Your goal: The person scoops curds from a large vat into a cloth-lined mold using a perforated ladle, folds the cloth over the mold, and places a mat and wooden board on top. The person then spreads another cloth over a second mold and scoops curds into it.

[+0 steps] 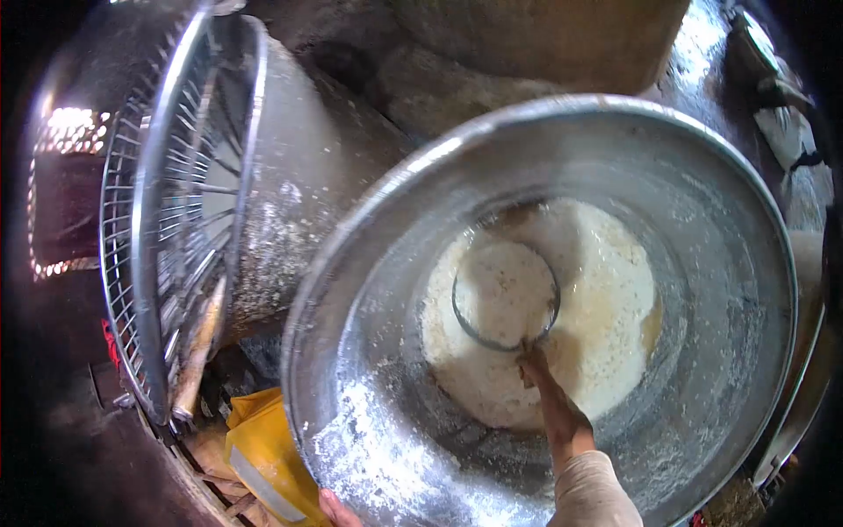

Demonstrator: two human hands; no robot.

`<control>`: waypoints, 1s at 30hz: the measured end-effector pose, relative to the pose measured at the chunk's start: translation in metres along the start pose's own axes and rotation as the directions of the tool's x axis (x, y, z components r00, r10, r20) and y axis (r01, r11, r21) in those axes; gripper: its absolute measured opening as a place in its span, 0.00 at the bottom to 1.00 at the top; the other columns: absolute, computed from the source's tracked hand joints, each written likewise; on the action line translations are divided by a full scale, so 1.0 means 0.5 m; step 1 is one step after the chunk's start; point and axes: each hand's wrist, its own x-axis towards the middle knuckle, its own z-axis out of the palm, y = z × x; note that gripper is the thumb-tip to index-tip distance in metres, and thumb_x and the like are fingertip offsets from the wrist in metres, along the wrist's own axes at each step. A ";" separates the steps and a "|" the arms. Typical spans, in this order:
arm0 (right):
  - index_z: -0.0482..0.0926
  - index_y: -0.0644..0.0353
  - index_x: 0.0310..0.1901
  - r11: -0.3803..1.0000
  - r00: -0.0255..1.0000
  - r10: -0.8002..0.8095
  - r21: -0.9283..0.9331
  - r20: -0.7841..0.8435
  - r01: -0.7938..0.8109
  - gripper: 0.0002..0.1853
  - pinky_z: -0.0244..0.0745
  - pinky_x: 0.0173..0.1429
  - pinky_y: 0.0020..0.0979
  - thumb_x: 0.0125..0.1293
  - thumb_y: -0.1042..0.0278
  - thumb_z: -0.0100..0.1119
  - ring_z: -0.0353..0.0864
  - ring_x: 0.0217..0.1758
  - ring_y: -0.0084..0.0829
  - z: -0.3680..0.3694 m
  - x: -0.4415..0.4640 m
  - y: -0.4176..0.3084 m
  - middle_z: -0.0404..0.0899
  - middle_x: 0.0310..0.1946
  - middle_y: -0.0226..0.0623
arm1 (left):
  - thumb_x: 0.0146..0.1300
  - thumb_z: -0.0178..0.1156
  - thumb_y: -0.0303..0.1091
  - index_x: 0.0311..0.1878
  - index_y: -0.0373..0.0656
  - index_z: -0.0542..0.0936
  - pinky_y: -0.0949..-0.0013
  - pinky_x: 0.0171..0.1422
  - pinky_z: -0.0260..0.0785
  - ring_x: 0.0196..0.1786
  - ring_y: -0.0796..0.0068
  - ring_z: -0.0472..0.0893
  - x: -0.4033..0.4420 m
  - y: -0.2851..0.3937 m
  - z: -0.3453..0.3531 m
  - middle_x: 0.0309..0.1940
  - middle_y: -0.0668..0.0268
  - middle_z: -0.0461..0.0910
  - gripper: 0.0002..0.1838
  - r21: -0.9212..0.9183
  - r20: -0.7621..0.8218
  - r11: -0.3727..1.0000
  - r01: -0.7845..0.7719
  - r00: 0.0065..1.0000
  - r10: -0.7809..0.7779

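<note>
A large metal pot (369, 255) stands tilted toward me, with a pale, lumpy liquid (615, 307) at its bottom. Inside it, my right hand (532, 362) is closed on the handle of a round, dark-rimmed scoop (506, 294), which is full of the same pale stuff and level with the surface. The sleeve on that arm is light. At the pot's lower left rim, my left hand (338, 509) shows only in part, its fingers against the rim; the rest is cut off by the frame.
A metal wire rack (149, 220) leans at the left, beside a pale, speckled round surface (281, 193). Yellow material (272, 457) with a grey stripe lies below. Behind the pot is a large brown vessel (544, 39). More metalware (812, 378) lines the right edge.
</note>
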 end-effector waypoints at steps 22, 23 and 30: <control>0.72 0.63 0.25 0.579 0.993 0.121 -0.813 0.019 -0.055 0.04 0.65 0.16 0.26 0.55 0.74 0.55 0.68 0.15 0.21 -0.224 -0.694 -0.558 0.68 0.14 0.30 | 0.66 0.42 0.43 0.53 0.37 0.69 0.67 0.63 0.57 0.57 0.64 0.68 0.070 -0.217 0.284 0.52 0.54 0.71 0.22 -0.390 0.354 0.895 -0.216 0.862 0.362; 0.72 0.63 0.26 0.617 0.987 0.153 -0.785 0.053 -0.053 0.05 0.65 0.16 0.26 0.56 0.73 0.55 0.68 0.15 0.21 -0.204 -0.735 -0.576 0.68 0.14 0.30 | 0.65 0.43 0.44 0.52 0.38 0.71 0.68 0.62 0.57 0.57 0.65 0.69 0.083 -0.277 0.251 0.52 0.55 0.71 0.21 -0.418 0.336 0.891 -0.178 0.881 0.333; 0.71 0.62 0.33 0.516 0.910 0.335 -0.856 0.243 0.039 0.09 0.68 0.24 0.27 0.54 0.71 0.60 0.69 0.22 0.21 -0.068 -0.770 -0.532 0.70 0.23 0.31 | 0.57 0.50 0.49 0.55 0.44 0.69 0.59 0.57 0.59 0.57 0.65 0.67 0.059 -0.682 -0.038 0.52 0.61 0.71 0.26 -0.695 0.086 0.582 0.423 0.852 -0.516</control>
